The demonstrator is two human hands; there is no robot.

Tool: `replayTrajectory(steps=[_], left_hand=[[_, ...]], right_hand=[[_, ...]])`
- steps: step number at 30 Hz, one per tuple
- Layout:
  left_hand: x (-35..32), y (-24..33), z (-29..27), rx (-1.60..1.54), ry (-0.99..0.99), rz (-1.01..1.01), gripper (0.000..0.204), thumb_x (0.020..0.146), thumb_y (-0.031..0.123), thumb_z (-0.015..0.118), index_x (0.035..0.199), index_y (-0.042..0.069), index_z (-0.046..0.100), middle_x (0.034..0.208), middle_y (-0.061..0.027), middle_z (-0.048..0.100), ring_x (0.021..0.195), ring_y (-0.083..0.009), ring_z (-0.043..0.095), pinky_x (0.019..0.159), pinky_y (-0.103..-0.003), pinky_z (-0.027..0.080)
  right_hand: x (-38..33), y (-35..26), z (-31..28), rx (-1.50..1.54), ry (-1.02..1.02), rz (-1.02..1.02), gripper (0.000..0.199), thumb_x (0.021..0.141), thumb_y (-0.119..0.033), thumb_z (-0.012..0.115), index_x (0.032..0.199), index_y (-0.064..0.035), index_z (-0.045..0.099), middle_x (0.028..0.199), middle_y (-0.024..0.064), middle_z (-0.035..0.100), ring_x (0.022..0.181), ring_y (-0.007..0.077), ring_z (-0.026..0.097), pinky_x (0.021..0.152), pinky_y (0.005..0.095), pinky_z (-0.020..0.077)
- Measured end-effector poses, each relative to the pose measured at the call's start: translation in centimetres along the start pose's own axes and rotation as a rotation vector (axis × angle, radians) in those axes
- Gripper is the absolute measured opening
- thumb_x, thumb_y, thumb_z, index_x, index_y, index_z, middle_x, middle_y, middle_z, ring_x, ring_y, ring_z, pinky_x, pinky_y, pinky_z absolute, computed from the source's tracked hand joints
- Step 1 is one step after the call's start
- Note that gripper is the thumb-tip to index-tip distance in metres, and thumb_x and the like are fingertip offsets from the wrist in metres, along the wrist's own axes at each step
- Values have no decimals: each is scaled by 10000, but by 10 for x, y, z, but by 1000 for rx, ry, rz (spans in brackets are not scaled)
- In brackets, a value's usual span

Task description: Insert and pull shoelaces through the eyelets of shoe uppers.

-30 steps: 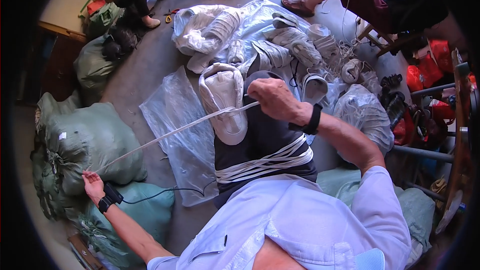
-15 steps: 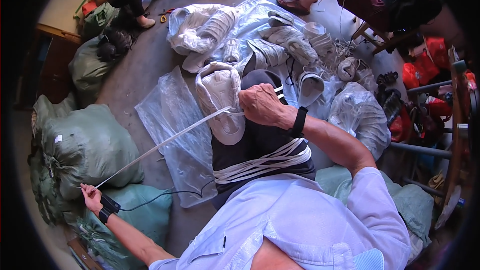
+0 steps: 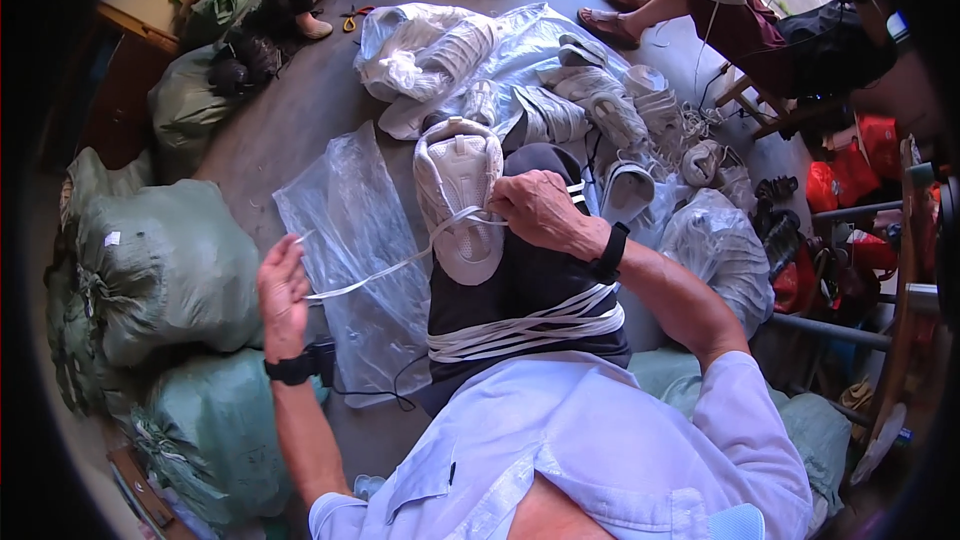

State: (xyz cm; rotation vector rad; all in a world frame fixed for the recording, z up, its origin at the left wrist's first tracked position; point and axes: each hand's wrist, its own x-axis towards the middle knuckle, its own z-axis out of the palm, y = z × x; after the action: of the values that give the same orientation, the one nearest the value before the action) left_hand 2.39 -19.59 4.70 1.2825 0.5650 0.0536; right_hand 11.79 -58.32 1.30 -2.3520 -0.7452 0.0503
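Observation:
A white sneaker (image 3: 462, 160) rests on my dark-trousered lap, its toe toward me. A flat white shoelace (image 3: 380, 280) crosses the lower part of its lacing area and sags out to the left. My left hand (image 3: 284, 290), off to the left of the sneaker, is closed on that lace, with a short tip showing at the fingertips. At the sneaker's right edge my right hand (image 3: 545, 208) is closed, pinching the lace close to the upper. Several loose white laces (image 3: 525, 328) lie across my thigh below.
Beyond my knees, more white shoes (image 3: 595, 105) lie on clear plastic sheeting. A flat plastic bag (image 3: 350, 210) is on the floor. Stuffed green sacks (image 3: 175, 265) stand at left. Yellow-handled scissors (image 3: 350, 22) lie farther off. Two other people sit beyond; a rack (image 3: 835, 330) is at right.
My left hand has come in from the far left toward the sneaker and risen. The lace, taut before, now hangs slack. My right hand stays at the sneaker's edge.

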Motion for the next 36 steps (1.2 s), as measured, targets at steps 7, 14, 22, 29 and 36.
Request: replayTrajectory(steps=[7,14,22,29,36], left_hand=[[-27,-56,137,212,-224,46,169,961,152,639,1046,8,658,673,33,593,450,12,338,408,-171,234],[-35,-71,154,417,-136,243,186,937,173,680,942,-9,719,624,69,533,505,-8,383,454,-203,265],[-35,-69,158,667,-179,518,200,893,165,654,845,-19,715,588,-5,547,511,-79,430,478,-303,330],[-23,-72,153,580,-288,474,214,876,157,641,776,-23,696,557,16,518,497,-63,430,457,-256,290],[-20,-61,157,790,-310,612,176,866,152,642,777,9,693,615,-113,627,545,-245,625,526,-365,460]], right_hand=[[-5,-2,6,43,75,-67,97,805,-108,582,755,-36,624,688,186,622,684,367,655,592,451,481],[-8,1,8,73,139,-55,71,803,-89,591,769,-39,626,693,185,624,674,362,653,585,448,477],[-8,-2,7,69,145,-65,48,795,-70,596,763,-37,611,685,181,618,669,358,646,575,450,458],[-8,-1,8,75,153,-78,43,792,-66,604,760,-37,608,685,177,615,669,356,644,575,451,458],[-7,-1,8,65,136,-84,74,805,-83,611,756,-36,583,673,174,602,666,360,637,578,462,457]])
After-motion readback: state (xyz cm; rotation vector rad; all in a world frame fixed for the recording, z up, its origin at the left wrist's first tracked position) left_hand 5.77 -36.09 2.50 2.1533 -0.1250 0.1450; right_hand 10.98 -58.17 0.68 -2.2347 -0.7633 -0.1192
